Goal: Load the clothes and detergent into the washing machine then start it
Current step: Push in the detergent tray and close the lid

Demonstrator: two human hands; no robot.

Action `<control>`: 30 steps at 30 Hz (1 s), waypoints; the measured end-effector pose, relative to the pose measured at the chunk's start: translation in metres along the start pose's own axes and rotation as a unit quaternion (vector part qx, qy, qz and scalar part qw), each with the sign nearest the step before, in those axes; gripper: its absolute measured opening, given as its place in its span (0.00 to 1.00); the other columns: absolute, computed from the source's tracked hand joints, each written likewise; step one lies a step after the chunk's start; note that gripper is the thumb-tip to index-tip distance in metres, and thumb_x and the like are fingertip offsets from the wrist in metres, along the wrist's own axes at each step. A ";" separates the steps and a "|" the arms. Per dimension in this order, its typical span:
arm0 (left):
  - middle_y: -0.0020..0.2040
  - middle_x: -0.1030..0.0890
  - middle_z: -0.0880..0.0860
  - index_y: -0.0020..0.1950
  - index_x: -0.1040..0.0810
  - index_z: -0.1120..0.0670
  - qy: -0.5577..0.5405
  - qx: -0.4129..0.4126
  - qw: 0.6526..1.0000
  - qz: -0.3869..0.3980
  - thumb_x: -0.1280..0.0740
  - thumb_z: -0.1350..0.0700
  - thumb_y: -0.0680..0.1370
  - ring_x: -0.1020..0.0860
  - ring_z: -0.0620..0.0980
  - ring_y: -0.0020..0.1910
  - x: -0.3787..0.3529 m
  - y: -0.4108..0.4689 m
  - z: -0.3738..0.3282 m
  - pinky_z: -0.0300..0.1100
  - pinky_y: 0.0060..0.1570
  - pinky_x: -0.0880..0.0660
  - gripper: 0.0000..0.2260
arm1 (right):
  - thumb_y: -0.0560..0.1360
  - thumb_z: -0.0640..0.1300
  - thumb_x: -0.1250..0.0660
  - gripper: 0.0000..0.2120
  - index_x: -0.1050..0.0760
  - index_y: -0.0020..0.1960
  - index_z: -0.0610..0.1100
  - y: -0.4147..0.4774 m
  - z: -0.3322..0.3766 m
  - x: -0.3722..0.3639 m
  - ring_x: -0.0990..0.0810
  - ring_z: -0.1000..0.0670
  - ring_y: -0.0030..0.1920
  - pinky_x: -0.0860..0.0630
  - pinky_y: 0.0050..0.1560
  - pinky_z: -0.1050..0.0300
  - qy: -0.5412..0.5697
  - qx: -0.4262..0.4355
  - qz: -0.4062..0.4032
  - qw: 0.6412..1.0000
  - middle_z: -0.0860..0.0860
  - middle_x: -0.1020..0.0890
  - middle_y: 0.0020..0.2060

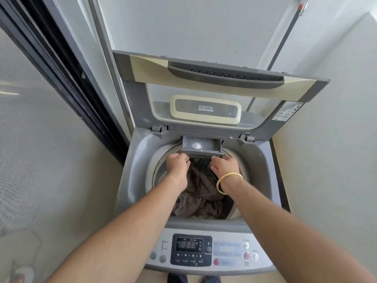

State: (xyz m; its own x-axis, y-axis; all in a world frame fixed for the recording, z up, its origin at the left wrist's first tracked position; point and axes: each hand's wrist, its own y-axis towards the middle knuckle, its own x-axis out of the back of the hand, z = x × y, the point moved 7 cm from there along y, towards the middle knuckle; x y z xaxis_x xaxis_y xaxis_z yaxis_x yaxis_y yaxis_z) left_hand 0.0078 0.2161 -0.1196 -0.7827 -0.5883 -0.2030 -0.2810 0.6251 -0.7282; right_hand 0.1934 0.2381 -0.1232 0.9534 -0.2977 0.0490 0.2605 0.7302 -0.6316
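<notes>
A grey top-loading washing machine stands open, its lid raised against the wall. Brown clothes lie in the drum. At the drum's far rim the grey detergent drawer is pulled out, with a little white residue inside. My left hand grips the drawer's front left corner, fingers curled on it. On the drawer's front right edge rests my right hand, a gold bangle on its wrist, fingers touching the edge. The control panel at the near side shows lit digits.
A dark-framed sliding door runs along the left. White walls close in behind and on the right, where a grey pipe runs down. Tiled floor lies to the left of the machine. My shoes stand at its front.
</notes>
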 end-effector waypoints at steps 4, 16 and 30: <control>0.61 0.22 0.59 0.71 0.24 0.69 -0.032 -0.018 0.999 0.032 0.37 0.69 0.86 0.19 0.52 0.63 -0.020 0.000 -0.009 0.45 0.70 0.20 0.14 | 0.76 0.36 0.26 0.25 0.27 0.71 0.34 0.008 0.019 -0.014 0.14 0.49 0.53 0.16 0.58 0.58 0.003 0.030 0.016 0.999 0.43 0.15 0.56; 0.63 0.22 0.55 0.66 0.22 0.54 0.051 -0.034 0.995 0.079 0.37 0.68 0.84 0.21 0.54 0.64 -0.036 -0.011 -0.031 0.54 0.75 0.23 0.14 | 0.79 0.36 0.30 0.16 0.25 0.65 0.46 -0.003 0.051 -0.018 0.14 0.46 0.55 0.17 0.64 0.47 -0.090 0.080 0.000 0.993 0.47 0.15 0.55; 0.61 0.20 0.55 0.64 0.19 0.59 0.344 -0.714 0.607 -0.054 0.29 0.60 0.83 0.22 0.57 0.59 -0.069 -0.207 -0.168 0.49 0.59 0.22 0.10 | 0.78 0.37 0.31 0.11 0.20 0.60 0.39 -0.230 0.221 -0.004 0.21 0.41 0.54 0.24 0.58 0.46 -0.312 0.705 -0.212 0.600 0.43 0.19 0.55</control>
State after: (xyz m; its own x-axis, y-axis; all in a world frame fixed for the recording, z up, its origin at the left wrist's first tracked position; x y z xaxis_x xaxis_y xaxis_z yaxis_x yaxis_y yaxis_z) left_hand 0.0270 0.2135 0.1556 -0.6248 -0.6193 0.4755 -0.1614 0.6983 0.6974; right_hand 0.1634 0.2074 0.1929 0.5118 -0.6742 0.5325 -0.0500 0.5953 0.8019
